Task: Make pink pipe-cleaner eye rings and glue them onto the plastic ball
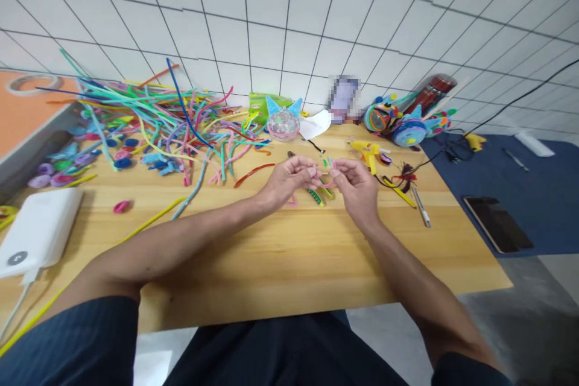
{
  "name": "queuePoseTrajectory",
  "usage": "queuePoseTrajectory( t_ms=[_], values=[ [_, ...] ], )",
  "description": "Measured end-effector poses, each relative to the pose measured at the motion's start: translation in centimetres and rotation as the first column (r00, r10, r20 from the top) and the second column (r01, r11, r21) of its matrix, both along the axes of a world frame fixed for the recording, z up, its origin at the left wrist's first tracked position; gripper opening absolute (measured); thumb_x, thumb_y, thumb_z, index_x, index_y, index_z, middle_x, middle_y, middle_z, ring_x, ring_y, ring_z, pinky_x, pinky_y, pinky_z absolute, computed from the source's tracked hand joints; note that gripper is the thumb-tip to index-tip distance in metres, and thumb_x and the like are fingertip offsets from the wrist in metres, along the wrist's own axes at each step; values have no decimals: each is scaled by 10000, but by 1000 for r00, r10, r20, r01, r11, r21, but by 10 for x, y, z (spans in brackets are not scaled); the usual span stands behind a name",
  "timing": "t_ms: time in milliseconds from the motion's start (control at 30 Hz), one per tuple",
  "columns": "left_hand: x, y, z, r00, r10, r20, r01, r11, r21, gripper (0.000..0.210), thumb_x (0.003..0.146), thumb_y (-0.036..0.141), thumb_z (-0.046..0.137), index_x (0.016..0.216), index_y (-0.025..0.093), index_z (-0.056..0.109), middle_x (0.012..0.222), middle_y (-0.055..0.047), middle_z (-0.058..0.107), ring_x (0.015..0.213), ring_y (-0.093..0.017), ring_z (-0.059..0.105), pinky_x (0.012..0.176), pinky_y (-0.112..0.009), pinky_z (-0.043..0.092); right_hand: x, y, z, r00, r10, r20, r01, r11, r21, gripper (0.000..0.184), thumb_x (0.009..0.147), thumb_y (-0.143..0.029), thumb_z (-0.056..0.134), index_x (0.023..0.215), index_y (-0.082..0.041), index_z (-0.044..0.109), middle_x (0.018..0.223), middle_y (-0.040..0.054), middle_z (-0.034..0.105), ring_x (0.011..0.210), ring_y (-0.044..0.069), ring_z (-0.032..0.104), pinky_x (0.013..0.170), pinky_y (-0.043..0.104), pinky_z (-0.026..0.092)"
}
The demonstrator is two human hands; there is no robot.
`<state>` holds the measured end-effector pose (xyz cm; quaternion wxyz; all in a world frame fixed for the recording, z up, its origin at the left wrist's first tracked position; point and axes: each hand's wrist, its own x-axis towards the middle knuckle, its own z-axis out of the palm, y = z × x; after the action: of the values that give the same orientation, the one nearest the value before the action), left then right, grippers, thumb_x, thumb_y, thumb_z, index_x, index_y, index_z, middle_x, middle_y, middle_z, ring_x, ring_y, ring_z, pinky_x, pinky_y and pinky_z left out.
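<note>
The near edge of the desk [271, 271] runs just in front of the person's lap, and its right edge slants away beside a dark blue mat [506, 187]. Between the two forearms, a broad stretch of plain wood reaches to the near edge. Room narrows leftward at a heap of coloured stems [181, 117], and a yellow glue gun [370, 157] lies just beyond the right hand [359, 187]. The left hand [289, 181] has its thumb and fingers nearly closed, pinching a pink strand [325, 185]. The right fingers are similarly drawn together on the strand, which hangs between both hands above the desk; exact contact is too small to tell.
</note>
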<state>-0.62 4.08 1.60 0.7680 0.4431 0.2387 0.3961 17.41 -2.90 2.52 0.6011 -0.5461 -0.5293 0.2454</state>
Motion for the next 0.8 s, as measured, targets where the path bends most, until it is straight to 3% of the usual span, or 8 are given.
queuePoseTrajectory(
  t_ms=[133,267,500,800],
  values=[
    [-10,-14,5,992,32,-125,-22,997,76,536,733,562,1020,952,152,754,846,-37,834,705,-136,786,703,-249,638,0,-2,-1,981,28,192,-41,997,64,102,969,-373,794,979,-294,857,882,16,818,709,174,673,683,331,546],
    [-17,-25,-3,977,45,-209,-32,997,69,545,745,615,994,954,161,776,854,-36,836,728,-142,790,715,-254,637,-2,-9,-9,932,53,360,-99,989,109,155,1005,-296,732,968,-317,881,854,22,819,698,184,661,663,341,521],
    [-25,-34,-31,990,25,-141,-38,995,-90,573,683,575,1049,954,138,797,900,-50,852,792,-159,822,801,-298,686,-9,-14,-23,873,73,481,-144,983,111,209,1005,-234,704,1002,-325,891,835,9,818,652,158,650,613,321,500],
    [-27,-31,-36,996,-35,-79,22,988,-155,407,769,397,1034,971,131,801,915,-37,852,820,-153,841,801,-269,691,-6,-13,-27,834,71,547,-140,987,85,214,973,-199,712,986,-335,878,853,2,827,645,157,642,593,326,490]
  ],
)
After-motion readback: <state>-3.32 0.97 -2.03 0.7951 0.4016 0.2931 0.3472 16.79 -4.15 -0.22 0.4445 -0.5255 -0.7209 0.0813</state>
